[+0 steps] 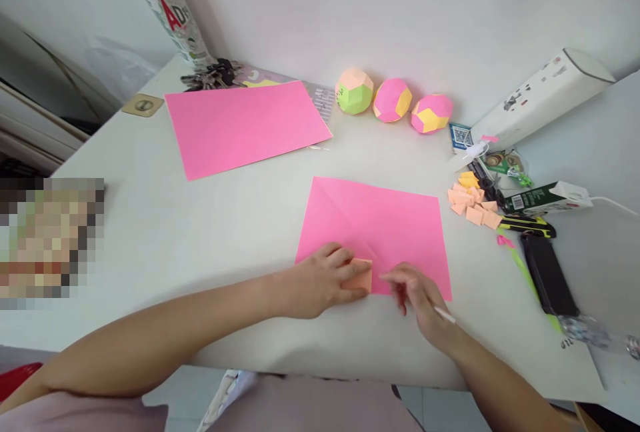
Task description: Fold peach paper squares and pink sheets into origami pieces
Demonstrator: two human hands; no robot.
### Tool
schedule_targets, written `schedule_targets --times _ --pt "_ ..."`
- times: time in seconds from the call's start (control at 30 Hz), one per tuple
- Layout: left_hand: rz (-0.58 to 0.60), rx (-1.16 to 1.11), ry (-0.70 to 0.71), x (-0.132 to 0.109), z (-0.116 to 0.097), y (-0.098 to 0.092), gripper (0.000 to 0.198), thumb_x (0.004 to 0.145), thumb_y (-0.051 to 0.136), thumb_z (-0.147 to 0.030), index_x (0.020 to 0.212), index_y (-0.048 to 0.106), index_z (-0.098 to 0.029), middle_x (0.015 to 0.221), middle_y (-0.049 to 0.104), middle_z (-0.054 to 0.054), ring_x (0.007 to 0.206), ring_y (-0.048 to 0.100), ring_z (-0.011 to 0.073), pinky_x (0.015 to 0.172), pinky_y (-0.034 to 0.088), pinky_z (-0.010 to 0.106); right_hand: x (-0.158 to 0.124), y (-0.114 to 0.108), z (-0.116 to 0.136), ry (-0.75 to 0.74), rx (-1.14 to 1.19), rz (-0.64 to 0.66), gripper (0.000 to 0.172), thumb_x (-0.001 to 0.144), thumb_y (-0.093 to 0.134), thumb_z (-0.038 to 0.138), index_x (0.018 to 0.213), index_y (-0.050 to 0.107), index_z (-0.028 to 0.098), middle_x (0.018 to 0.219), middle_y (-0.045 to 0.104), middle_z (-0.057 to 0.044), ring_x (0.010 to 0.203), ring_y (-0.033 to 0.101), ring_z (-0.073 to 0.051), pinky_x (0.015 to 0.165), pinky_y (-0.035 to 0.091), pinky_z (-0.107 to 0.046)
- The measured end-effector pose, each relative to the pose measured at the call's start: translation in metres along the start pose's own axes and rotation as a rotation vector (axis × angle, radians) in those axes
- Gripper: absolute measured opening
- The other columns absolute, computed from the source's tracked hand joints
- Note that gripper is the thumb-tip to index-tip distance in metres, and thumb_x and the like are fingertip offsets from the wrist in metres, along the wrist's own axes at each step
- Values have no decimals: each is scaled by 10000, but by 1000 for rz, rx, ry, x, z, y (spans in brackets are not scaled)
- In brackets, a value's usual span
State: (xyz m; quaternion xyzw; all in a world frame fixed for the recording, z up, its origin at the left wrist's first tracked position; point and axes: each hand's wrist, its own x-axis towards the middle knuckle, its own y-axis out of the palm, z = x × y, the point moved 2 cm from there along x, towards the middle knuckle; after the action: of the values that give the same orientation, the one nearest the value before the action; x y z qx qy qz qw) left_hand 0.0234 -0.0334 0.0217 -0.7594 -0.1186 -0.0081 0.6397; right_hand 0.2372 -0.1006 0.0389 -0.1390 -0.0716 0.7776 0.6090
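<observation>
A pink paper sheet (400,219) with a diagonal crease lies flat near the front of the table. My left hand (320,282) rests over its lower left part, fingers stretched out and spread. Under those fingertips a small peach paper piece (361,277) is pressed down against the pink sheet, near its lower edge. My right hand (417,295) is just to the right of this piece, its fingers closed round a thin white pen-like stick (444,315). Only the stick's back end shows clearly; its tip is hidden or too small to see.
A larger pink sheet (245,127) lies at the back left, near keys (213,75). Three paper balls (393,100) stand by the wall. Small peach pieces (473,205), a utility knife (527,225), a black case (549,275) and a white carton (547,197) sit at right.
</observation>
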Motion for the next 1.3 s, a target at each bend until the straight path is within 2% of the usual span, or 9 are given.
schedule_targets --times 0.1,0.23,0.33,0.5,0.67,0.8,1.1,1.3 --pt "26 15 -27 0 -4 0 419 823 505 -186 1231 519 -277 1364 435 111 942 434 253 846 320 424 1 7 -4 -67 -141 37 274 951 409 332 969 655 212 688 516 -5 569 495 -112 524 441 -250" --pt "25 7 -42 0 -6 1 428 814 516 -195 1233 518 -277 1374 428 114 960 434 264 859 310 440 -3 11 -5 -112 -254 -31 112 865 489 178 879 596 208 636 563 17 509 487 -96 482 408 -224" --pt "-4 -4 -41 -1 -5 3 432 811 527 -194 1235 523 -276 1382 425 116 988 433 267 885 297 449 -5 14 -4 -139 -290 -22 120 832 474 124 814 554 213 618 575 27 475 470 -84 460 386 -211" --pt "-32 -24 -49 -1 -4 4 401 815 533 -202 1210 546 -271 1380 437 111 982 439 257 897 295 447 -2 16 3 -225 -268 9 158 861 447 136 842 588 204 633 568 0 537 505 -111 491 411 -230" --pt "-50 -51 -52 -1 -4 6 398 816 535 -203 1209 550 -266 1384 438 110 1011 433 262 910 298 451 0 17 0 -195 -259 -77 122 827 505 124 757 539 218 633 577 13 506 504 -95 448 388 -205" --pt "-43 -70 -53 -2 -3 6 404 825 522 -194 1222 543 -262 1392 432 108 1012 436 259 916 297 449 -1 21 -3 -181 -338 -105 147 817 508 125 716 490 229 646 595 17 497 500 -90 455 393 -209" --pt "-23 -70 -72 -2 -3 7 391 833 513 -209 1215 538 -284 1397 431 78 1021 418 247 927 284 430 -1 22 -2 -134 -354 -113 160 810 493 124 694 462 230 627 565 26 485 469 -89 451 370 -210" --pt "-19 -82 -67 -2 -2 6 379 847 505 -203 1218 544 -272 1404 423 87 1027 418 251 927 287 430 0 23 -3 -161 -343 -101 152 807 494 115 710 466 229 634 560 27 499 475 -90 461 374 -209"
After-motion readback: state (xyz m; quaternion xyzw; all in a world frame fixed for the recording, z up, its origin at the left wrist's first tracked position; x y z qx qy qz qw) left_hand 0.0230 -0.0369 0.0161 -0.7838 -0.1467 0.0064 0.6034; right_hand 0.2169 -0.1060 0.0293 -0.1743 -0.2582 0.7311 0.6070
